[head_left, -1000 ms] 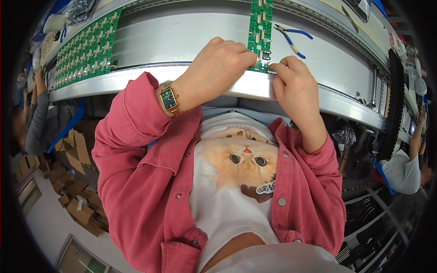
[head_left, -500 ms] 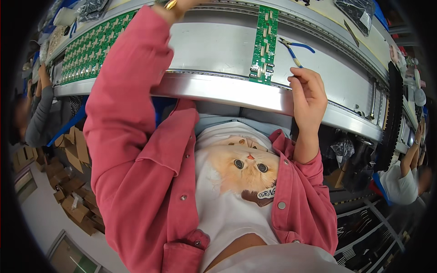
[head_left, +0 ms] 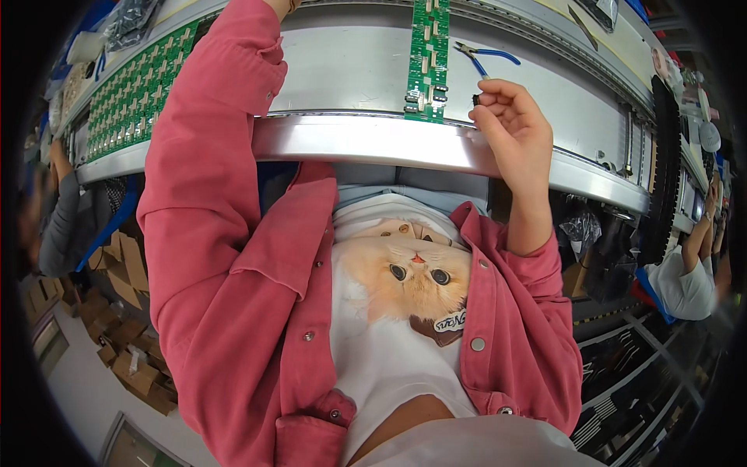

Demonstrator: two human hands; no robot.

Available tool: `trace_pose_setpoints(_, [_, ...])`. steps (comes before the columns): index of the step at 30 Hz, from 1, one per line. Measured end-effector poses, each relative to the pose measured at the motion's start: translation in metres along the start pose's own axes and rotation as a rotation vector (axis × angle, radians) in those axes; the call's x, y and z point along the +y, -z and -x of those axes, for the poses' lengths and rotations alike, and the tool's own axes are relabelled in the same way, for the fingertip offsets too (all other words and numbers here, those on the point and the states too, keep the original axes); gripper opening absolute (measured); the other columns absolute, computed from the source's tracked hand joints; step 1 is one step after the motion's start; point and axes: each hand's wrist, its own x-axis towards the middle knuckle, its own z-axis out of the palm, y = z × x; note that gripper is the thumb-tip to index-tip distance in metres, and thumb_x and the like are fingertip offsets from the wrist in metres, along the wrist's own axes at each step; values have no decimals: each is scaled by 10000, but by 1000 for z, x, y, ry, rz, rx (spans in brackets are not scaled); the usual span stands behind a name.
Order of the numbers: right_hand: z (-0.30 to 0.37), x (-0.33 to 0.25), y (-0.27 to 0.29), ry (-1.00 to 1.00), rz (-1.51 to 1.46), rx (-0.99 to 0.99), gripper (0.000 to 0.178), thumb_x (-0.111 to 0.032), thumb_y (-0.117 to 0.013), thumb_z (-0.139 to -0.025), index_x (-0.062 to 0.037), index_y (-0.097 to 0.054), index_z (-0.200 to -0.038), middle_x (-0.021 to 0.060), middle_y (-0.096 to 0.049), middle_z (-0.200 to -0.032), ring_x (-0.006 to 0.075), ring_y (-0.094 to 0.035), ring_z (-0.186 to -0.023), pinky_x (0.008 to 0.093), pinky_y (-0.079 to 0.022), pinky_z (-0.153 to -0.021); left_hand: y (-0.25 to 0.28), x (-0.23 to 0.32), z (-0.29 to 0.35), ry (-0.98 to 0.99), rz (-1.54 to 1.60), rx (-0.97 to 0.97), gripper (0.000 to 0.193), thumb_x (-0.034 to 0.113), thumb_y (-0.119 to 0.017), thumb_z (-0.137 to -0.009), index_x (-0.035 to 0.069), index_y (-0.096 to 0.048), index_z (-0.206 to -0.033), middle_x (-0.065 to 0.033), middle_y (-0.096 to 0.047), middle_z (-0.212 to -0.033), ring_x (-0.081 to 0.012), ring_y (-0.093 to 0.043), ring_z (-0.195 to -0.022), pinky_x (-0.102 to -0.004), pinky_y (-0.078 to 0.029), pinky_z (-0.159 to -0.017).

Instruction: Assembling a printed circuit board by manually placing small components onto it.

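My right hand (head_left: 515, 128) is raised over the near metal rail, pinching a small black electronic component (head_left: 476, 100) between thumb and forefinger, with the other fingers curled. Left of that hand, a narrow green circuit board strip (head_left: 427, 62) spans the track, with pale connectors along it and small black parts near its close end. Just beyond my fingers, blue-handled cutting pliers (head_left: 498, 54) lie on the white surface, jaws toward the board. My left arm (head_left: 210, 109), in a pink sleeve, reaches past the top edge; only the wrist shows, the hand is out of view.
More green circuit boards (head_left: 140, 97) sit side by side along the track at left. The metal rail (head_left: 373, 144) runs across in front of me. A black toothed strip (head_left: 667, 171) stands at right. Co-workers' arms show at both sides; cardboard boxes (head_left: 128, 265) are at lower left.
My left hand has gone out past the top edge. The right hand has turned slightly, and the black component now shows at its fingertips. The whole view has shifted a little.
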Motion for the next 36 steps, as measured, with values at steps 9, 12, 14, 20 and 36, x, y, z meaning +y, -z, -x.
trace_pose_setpoints(9, [-37, -9, -20, 386, 707, -303, 205, 42, -618, -777, -31, -655, -965, 42, -646, -849, 134, -571, -702, 223, -459, -645, 70, 82, 42, 185, 357, -236, 140, 63, -573, -801, 0, -663, -888, -96, -658, -772, -222, -583, -646, -297, -485, -657])
trace_pose_setpoints(12, [-46, -3, -22, 446, 839, -314, 187, 21, -608, -766, -44, -653, -936, 54, -647, -836, 188, -571, -657, 277, -455, -618, 55, 69, 65, 264, 281, -439, 134, 49, -583, -801, 2, -662, -899, -82, -653, -763, -182, -564, -631, -269, -476, -644])
trace_pose_setpoints(14, [-52, -1, -22, 465, 883, -315, 182, 13, -605, -762, -49, -652, -926, 59, -648, -832, 206, -571, -641, 295, -453, -610, 50, 67, 72, 289, 255, -507, 133, 44, -587, -801, 3, -661, -903, -77, -651, -761, -169, -558, -626, -260, -473, -639])
trace_pose_setpoints(20, [-63, -3, -26, 499, 824, -328, 158, 17, -611, -758, -52, -658, -892, 48, -648, -809, 193, -558, -620, 290, -453, -595, 60, 95, 84, 121, 835, -428, 142, 45, -615, -787, -27, -646, -905, -106, -648, -762, -182, -565, -636, -271, -479, -647])
trace_pose_setpoints(36, [-72, -8, -29, 454, 803, -378, 134, 4, -603, -737, -44, -680, -836, 54, -645, -783, 202, -551, -588, 307, -454, -581, 77, 113, 97, 269, 763, -465, 201, -4, -595, -827, -2, -630, -1025, -53, -646, -884, -97, -602, -786, -192, -492, -722])
